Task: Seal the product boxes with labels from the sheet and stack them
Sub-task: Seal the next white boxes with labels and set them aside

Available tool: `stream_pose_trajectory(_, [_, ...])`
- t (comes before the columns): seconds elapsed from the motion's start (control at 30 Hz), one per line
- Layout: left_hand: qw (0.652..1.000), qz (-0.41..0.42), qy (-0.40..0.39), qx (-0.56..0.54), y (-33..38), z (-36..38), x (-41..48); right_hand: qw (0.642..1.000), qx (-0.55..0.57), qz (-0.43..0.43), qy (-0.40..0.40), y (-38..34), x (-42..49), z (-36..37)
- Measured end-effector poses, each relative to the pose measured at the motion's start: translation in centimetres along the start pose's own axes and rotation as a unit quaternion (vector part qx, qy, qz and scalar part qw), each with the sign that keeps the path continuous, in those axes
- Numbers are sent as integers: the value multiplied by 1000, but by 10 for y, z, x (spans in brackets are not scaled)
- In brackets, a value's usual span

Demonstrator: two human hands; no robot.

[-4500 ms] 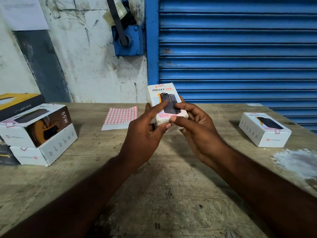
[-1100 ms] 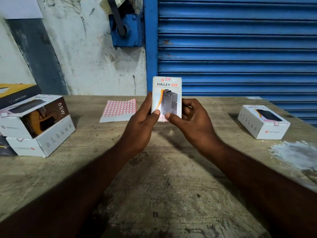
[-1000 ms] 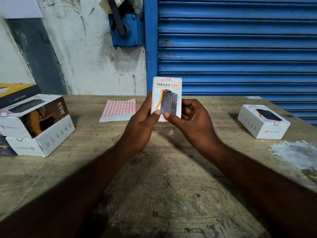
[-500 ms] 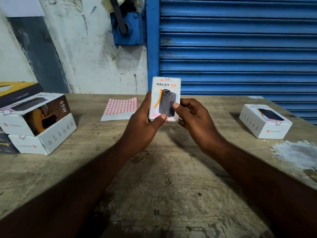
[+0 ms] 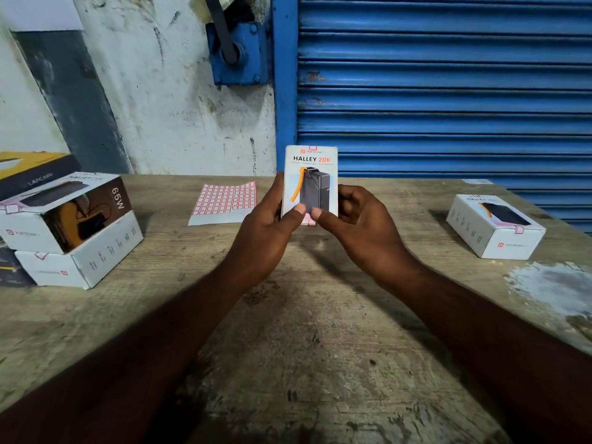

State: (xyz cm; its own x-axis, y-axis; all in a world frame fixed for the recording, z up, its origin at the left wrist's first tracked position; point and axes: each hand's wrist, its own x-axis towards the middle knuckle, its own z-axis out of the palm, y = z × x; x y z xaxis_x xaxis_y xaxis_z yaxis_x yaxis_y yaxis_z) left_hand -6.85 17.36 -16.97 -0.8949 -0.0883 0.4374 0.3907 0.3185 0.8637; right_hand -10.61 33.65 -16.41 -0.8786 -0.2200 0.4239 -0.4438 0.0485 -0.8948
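Observation:
I hold a white "HALLEY 20K" product box (image 5: 310, 177) upright above the middle of the wooden table (image 5: 288, 331), its printed face toward me. My left hand (image 5: 267, 232) grips its left side and my right hand (image 5: 362, 225) its right side. Both thumbs press on its lower edge, where a pink-edged label shows. Another label sits on the top edge. The label sheet (image 5: 224, 201), a grid of red-bordered stickers, lies flat just behind my left hand. Two boxes (image 5: 69, 229) are stacked at the left.
A single white box (image 5: 495, 225) with a label on its flap lies at the right. A dark and yellow box (image 5: 35, 169) sits behind the left stack. A blue roller shutter (image 5: 442, 84) and a stained wall stand behind the table. A pale patch (image 5: 554, 288) marks the table's right side.
The box has gone from tilted back to upright facing me. In the last half second both thumbs have come together on its lower edge.

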Motion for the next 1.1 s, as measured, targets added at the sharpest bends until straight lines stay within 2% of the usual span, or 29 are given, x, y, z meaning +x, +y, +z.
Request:
stream_pose_trajectory(0.3, [998,41,3,53,0,0,-1,999,13,33,2,-1,2,-1])
stream_pose_trajectory(0.57, [999,-6,6,-49,2,1,2,999,-16,-8,-38,-6,2,-6])
stream_pose_trajectory(0.83, [999,-6,-27,-19,5,-2,-5,997,-28,0,66,-2,1,-7])
stream_pose_trajectory(1.1, [999,-9,-32,-33,8,-6,-10,996,-27,26,82,-5,-2,-10])
